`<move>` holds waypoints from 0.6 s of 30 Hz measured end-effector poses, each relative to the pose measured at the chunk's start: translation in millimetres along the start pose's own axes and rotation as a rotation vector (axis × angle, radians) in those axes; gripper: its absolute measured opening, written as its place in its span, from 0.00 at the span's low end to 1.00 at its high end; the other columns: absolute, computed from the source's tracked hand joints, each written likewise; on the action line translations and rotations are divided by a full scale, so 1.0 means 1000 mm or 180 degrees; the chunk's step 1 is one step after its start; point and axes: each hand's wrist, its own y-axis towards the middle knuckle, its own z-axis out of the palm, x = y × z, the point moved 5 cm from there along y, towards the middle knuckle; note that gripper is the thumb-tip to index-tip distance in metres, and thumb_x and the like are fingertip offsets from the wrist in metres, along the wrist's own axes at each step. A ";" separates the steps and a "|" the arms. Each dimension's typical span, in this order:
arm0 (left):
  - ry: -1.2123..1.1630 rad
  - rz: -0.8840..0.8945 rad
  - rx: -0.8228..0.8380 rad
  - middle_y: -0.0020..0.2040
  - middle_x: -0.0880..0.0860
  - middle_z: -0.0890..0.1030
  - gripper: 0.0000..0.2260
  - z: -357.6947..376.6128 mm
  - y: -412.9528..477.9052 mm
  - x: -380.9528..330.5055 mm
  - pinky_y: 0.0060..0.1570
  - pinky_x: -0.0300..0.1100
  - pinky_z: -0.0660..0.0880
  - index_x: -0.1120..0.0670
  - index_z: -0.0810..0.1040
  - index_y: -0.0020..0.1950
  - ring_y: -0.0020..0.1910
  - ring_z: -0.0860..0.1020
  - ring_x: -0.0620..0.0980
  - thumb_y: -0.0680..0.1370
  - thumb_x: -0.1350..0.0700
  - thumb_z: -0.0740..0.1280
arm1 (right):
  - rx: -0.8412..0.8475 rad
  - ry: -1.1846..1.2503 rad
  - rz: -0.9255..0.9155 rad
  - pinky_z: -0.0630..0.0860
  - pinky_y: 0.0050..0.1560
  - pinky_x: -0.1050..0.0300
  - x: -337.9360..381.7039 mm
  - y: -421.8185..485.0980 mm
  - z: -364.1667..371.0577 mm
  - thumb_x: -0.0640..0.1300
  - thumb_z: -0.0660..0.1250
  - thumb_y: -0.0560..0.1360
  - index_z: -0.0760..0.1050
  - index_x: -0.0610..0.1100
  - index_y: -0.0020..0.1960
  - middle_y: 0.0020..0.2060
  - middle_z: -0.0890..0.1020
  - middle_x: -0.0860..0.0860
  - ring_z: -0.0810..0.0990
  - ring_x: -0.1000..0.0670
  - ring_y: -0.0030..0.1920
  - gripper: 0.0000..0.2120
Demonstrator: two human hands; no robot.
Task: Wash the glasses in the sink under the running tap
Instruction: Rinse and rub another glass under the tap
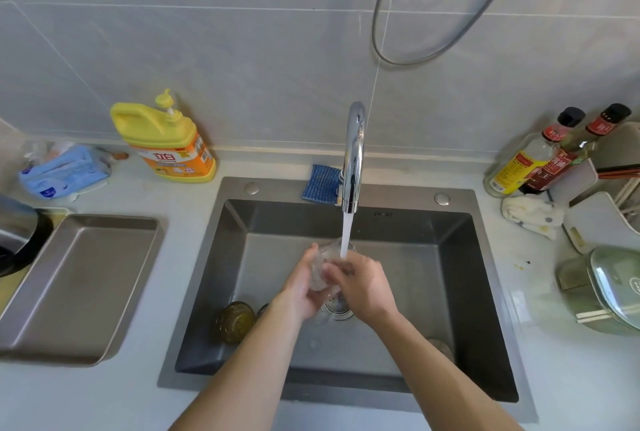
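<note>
- My left hand [301, 287] is curled round a clear glass [323, 268], cupping it from the left, directly below the spout of the tap [354, 157].
- My right hand [363, 287] grips the same glass from the right (the fingertips blur into the wet glass, so I cannot tell how they lie).
- The water stream [346, 235] drops straight from the tap onto the glass rim.
- The drain [337, 309] shows partly beneath my hands.
- An amber glass [234, 321] rests on the floor of the sink [450, 257], left of the tap and nearer me.
- A blue sponge [320, 183] leans just left of the tap's base.
- A yellow detergent bottle [166, 143] stands farther left of the tap, with a metal tray [79, 281] beyond it.
- Two sauce bottles [540, 160] stand well right of the tap.
</note>
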 end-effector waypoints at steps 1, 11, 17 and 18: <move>-0.0047 0.0036 0.0016 0.47 0.61 0.87 0.22 0.002 0.000 0.001 0.43 0.50 0.84 0.62 0.84 0.60 0.42 0.86 0.57 0.83 0.44 0.64 | -0.0125 0.0448 0.0205 0.80 0.46 0.56 -0.001 0.000 -0.001 0.45 0.76 0.76 0.84 0.48 0.44 0.37 0.87 0.53 0.84 0.55 0.38 0.03; 0.0740 -0.0428 0.0048 0.32 0.55 0.81 0.16 0.013 -0.015 0.014 0.26 0.38 0.74 0.57 0.84 0.40 0.25 0.77 0.50 0.79 0.50 0.62 | 0.0047 0.1152 0.0301 0.74 0.69 0.62 -0.019 -0.007 0.000 0.45 0.81 0.72 0.61 0.50 0.79 0.67 0.76 0.54 0.76 0.62 0.66 0.43; 0.1108 0.0571 -0.0242 0.57 0.57 0.86 0.27 0.023 -0.021 -0.003 0.63 0.53 0.79 0.52 0.84 0.58 0.56 0.83 0.57 0.86 0.38 0.51 | -0.0356 0.0968 0.0712 0.75 0.63 0.54 -0.011 0.005 0.002 0.62 0.62 0.82 0.60 0.62 0.78 0.71 0.77 0.52 0.78 0.48 0.67 0.27; 0.1145 0.0761 -0.0200 0.62 0.55 0.84 0.31 0.024 -0.021 -0.005 0.67 0.55 0.77 0.49 0.83 0.63 0.61 0.82 0.55 0.84 0.32 0.48 | -0.0399 0.0968 0.0718 0.72 0.63 0.56 -0.007 0.006 0.002 0.61 0.56 0.84 0.59 0.61 0.80 0.72 0.76 0.52 0.77 0.46 0.69 0.25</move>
